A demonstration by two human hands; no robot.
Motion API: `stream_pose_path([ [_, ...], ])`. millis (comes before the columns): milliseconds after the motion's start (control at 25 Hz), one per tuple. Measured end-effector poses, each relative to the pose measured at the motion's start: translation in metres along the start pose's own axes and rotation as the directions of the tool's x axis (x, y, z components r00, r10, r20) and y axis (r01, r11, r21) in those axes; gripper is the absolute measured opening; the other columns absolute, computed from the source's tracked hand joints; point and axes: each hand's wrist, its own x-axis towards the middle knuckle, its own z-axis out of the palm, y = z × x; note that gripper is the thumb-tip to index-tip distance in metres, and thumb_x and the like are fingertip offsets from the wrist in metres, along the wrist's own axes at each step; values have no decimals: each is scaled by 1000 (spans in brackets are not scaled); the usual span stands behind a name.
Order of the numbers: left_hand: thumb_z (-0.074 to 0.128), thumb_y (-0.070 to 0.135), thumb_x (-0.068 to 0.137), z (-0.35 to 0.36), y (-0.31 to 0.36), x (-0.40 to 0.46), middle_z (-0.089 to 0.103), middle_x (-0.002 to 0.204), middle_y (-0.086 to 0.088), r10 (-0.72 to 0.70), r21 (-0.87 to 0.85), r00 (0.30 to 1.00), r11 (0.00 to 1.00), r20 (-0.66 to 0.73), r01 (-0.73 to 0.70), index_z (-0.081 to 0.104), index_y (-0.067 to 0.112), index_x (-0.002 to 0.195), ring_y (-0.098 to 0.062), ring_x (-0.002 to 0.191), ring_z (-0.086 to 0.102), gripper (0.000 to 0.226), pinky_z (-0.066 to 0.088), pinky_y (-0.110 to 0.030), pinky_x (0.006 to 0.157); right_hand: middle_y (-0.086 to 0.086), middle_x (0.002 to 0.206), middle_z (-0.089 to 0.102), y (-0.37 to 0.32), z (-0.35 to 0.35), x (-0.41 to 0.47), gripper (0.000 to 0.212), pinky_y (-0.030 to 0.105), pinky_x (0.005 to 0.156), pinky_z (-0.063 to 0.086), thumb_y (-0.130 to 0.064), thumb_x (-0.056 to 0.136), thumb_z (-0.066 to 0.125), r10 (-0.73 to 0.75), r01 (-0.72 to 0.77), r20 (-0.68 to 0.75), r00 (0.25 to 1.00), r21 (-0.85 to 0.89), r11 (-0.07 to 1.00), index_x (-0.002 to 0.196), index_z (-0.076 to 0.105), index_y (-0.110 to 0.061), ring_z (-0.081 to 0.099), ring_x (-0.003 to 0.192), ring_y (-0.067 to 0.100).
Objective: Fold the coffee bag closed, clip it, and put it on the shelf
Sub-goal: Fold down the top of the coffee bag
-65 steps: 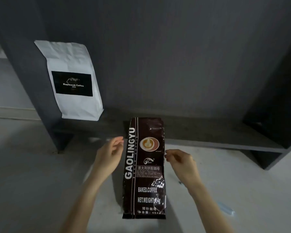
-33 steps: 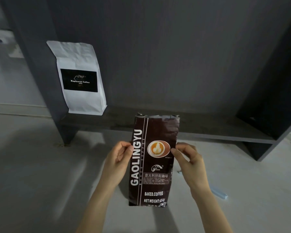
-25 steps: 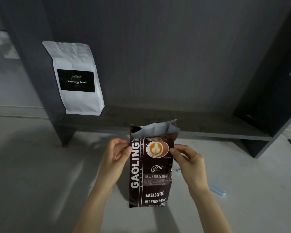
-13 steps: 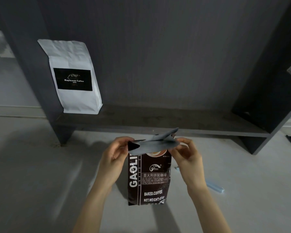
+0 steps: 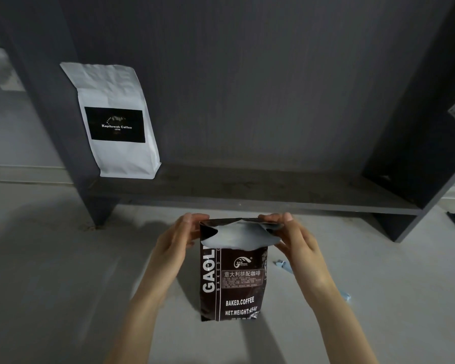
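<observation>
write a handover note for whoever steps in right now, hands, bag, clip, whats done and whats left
Left hand: pinching the top left corner of the brown bag.
Right hand: pinching the top right corner.
Bag: upright on the floor in front of the shelf, top flap bent toward the person, silver lining showing.
Clip: pale blue, on the floor right of the bag, mostly hidden by the right forearm.
A white bag stands at the shelf's left end.
Done: first fold started.
Left: finish and flatten the fold, clip it, set the bag on the shelf.
</observation>
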Motion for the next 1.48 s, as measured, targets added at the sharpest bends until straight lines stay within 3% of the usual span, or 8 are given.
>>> stream_pose_path([
  [80, 41, 62, 79, -2, 2, -6, 71, 85, 27, 60, 21, 996, 998, 63, -62, 63, 36, 90, 3, 94, 62, 36, 47, -16, 81, -10, 99, 69, 1, -2, 0, 31, 9, 75, 50, -32, 90, 38, -11, 12, 38, 999, -19, 1000, 89, 67, -24, 62, 94, -2],
  [200, 46, 55, 73, -5, 0, -10, 64, 91, 38, 74, 93, 988, 992, 134, -87, 57, 46, 94, 14, 95, 56, 25, 45, -13, 81, -13, 93, 71, 1, -8, -1, 26, 16, 80, 50, -18, 90, 42, -24, 23, 91, 996, 11, 1000, 91, 68, -22, 62, 96, 4],
  [440, 44, 65, 72, -7, -5, -8, 65, 102, 21, 65, 25, 986, 997, 153, -69, 58, 46, 97, 4, 102, 58, 34, 44, -23, 87, 1, 110, 66, 6, -10, -2, 34, 12, 79, 49, 5, 86, 45, -40, 46, 152, 987, -34, 998, 100, 64, -21, 62, 100, 4],
  [640, 59, 20, 79, -3, -9, -9, 64, 102, 16, 98, -4, 977, 995, 190, -99, 54, 40, 99, 9, 96, 58, 29, 44, -3, 74, -4, 106, 66, 13, -9, 0, 40, 7, 74, 48, 8, 84, 49, -75, 81, 137, 988, -46, 996, 112, 55, -19, 62, 95, -3],
  [960, 55, 3, 83, 6, -22, -10, 52, 126, 4, 92, -18, 989, 996, 112, -91, 44, 48, 108, -6, 118, 48, 52, 37, -26, 102, 1, 112, 65, 34, -8, 5, 37, 10, 78, 50, 0, 83, 56, -54, 66, 91, 994, -147, 987, 116, 55, -16, 61, 105, 11],
  [1120, 53, 8, 85, 8, -32, -11, 58, 115, 9, 17, -76, 993, 997, 119, -8, 42, 33, 120, 5, 103, 58, 45, 46, -11, 84, -7, 101, 68, 37, -8, 6, 35, 7, 70, 49, -1, 82, 57, -44, 52, 62, 997, -126, 991, 111, 58, -19, 64, 92, -2],
  [1240, 54, 10, 84, 6, -37, -12, 61, 102, 18, -7, -84, 994, 996, 109, 16, 55, 29, 104, 16, 90, 58, 28, 43, 0, 70, -11, 100, 66, 39, -10, 7, 34, 7, 67, 48, 0, 81, 58, -7, 18, 106, 994, -109, 994, 111, 58, -17, 64, 87, -5],
  [1480, 56, 9, 83, 5, -40, -13, 69, 87, 33, 28, -78, 992, 997, 119, -19, 59, 30, 93, 12, 90, 60, 23, 43, -1, 70, 6, 93, 70, 50, -11, 9, 23, 10, 70, 50, -5, 80, 62, 16, -5, 55, 998, -197, 980, 100, 64, -15, 64, 85, 8],
])
